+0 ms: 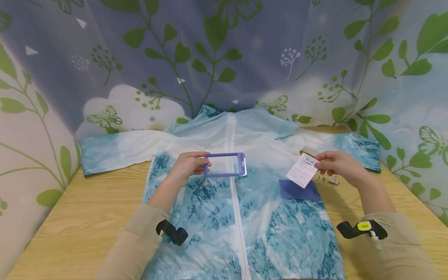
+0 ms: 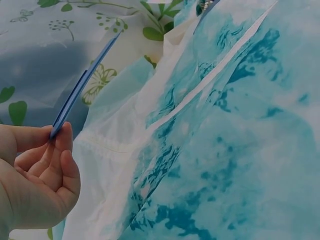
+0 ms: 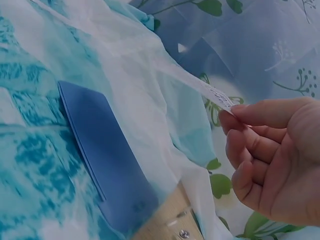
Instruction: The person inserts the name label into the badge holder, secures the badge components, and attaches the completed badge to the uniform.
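Observation:
In the head view, my left hand pinches the left end of a clear card holder with a blue-purple frame, raised over a tie-dye zip jacket. The left wrist view shows that holder edge-on between thumb and fingertips. My right hand pinches a white paper card printed "ID/IC CARD" by its upper right corner. Below this card, a flat dark blue piece lies on the jacket; in the right wrist view, the blue piece shows a layered edge.
The jacket lies spread with both sleeves out over a wooden table. Several small metal pieces lie on the wood beside the blue piece. A leaf-patterned curtain hangs along the back and sides.

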### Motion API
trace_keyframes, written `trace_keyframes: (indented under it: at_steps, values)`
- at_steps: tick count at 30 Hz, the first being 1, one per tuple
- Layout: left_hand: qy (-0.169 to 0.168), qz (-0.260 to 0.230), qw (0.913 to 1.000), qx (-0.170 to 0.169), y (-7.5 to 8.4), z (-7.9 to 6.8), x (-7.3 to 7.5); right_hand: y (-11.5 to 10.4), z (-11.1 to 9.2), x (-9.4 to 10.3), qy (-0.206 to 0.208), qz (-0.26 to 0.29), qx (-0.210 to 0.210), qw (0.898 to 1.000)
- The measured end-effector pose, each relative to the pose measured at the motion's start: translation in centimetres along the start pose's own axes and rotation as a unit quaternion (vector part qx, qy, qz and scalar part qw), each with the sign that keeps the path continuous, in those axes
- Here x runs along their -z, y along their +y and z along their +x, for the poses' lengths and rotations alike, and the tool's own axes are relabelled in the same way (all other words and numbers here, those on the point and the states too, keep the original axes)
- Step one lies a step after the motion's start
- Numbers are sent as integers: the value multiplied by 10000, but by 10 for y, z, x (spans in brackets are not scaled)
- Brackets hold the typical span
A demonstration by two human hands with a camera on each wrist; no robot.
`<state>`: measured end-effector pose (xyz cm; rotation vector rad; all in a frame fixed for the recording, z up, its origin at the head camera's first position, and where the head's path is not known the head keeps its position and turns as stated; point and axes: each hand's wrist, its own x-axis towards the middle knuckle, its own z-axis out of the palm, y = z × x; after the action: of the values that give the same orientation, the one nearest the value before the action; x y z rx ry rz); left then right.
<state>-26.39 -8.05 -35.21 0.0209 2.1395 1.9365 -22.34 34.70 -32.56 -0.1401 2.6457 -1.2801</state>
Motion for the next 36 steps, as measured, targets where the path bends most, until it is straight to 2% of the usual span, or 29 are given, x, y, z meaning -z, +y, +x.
trace_keyframes:
  at_steps: [6,14,25,29,33,36]
  values:
    - [-26,-1,10000,19,1,0,0,-11,6,-9,66,316,90,9994]
    - [56,64,9999,56,2,2,-3,-25,16,-19,-164,560,80,9983]
    - [64,38,10000,26,3,-1,-4,-48,25,-34,60,1030,-40,9947]
    - [80,56,9999,36,4,-1,-5,-57,29,-39,134,1596,-124,9870]
    - [126,82,9999,39,4,-1,-5,-65,33,-47,50,2333,-36,9724]
    - [186,95,9998,38,3,-1,-6,-70,36,-55,-33,2634,-34,9647]
